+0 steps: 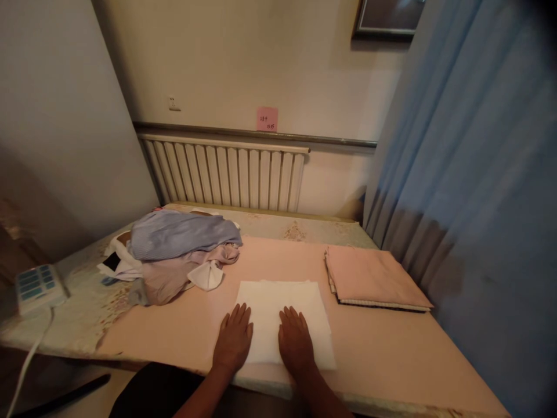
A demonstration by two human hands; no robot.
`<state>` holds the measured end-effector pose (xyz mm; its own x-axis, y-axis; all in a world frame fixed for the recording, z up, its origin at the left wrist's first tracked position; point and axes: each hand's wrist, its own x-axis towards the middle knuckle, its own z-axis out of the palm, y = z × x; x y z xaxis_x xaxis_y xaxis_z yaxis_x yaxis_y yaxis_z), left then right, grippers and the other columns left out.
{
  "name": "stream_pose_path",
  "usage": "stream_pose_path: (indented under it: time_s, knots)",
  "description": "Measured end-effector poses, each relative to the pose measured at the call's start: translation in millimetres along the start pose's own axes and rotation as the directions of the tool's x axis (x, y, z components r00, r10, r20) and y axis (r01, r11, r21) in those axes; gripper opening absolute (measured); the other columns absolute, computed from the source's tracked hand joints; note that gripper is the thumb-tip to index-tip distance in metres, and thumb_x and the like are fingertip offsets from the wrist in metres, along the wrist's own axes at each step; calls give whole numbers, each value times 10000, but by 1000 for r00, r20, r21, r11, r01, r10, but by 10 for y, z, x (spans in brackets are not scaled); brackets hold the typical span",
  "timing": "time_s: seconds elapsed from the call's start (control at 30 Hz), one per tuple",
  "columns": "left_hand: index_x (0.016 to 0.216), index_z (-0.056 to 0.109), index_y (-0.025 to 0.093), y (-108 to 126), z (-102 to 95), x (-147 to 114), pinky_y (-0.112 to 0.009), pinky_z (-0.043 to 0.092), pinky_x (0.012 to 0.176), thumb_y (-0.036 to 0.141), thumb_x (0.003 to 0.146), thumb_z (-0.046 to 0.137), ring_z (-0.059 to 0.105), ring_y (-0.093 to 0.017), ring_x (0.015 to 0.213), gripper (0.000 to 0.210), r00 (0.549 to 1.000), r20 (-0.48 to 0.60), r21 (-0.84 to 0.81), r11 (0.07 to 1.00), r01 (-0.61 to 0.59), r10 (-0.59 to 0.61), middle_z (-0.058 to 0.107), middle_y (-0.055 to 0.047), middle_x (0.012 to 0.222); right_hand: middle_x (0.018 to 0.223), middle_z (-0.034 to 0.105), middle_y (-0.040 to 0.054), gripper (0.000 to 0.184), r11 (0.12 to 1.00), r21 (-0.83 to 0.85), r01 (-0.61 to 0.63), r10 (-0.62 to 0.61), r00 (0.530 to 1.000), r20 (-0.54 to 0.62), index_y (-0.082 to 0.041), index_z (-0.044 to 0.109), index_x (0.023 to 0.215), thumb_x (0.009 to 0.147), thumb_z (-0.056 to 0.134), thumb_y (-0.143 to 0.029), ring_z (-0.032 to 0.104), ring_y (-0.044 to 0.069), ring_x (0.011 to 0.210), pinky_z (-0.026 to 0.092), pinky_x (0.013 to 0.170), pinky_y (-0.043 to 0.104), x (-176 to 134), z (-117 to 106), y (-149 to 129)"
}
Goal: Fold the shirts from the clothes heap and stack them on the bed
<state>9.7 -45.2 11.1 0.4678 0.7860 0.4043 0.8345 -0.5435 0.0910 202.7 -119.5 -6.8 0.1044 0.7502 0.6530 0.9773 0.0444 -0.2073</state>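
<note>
A white folded cloth lies flat near the front edge of the table, on a pink cover. My left hand rests at its left edge, palm down with the fingers stretched forward. On the right half of the cloth lies my right hand, also flat, its fingers pointing away from me. Neither hand grips anything. To the left is a loose heap of clothes, with a blue-grey garment on top and a mauve one under it. A folded pink stack sits to the right.
A white power strip with a cord stands at the table's left corner. Behind the table is a radiator. A blue curtain hangs along the right side. The pink cover spreads over the floral tablecloth.
</note>
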Motion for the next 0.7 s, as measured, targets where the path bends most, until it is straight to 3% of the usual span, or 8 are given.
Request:
stream_pose_path:
  time_s: [0.7]
  knots:
    - [1340, 544, 187, 14, -20, 6, -493, 345, 1095, 323, 944, 366, 420, -278, 1358, 455, 1000, 13, -17, 1000, 11, -10, 506, -86, 1438, 1315, 601, 102, 363, 1000, -4, 26, -26, 1000, 14, -169, 611, 1225, 919, 416, -154, 479, 237, 1296, 307, 1128, 479, -5, -12, 19]
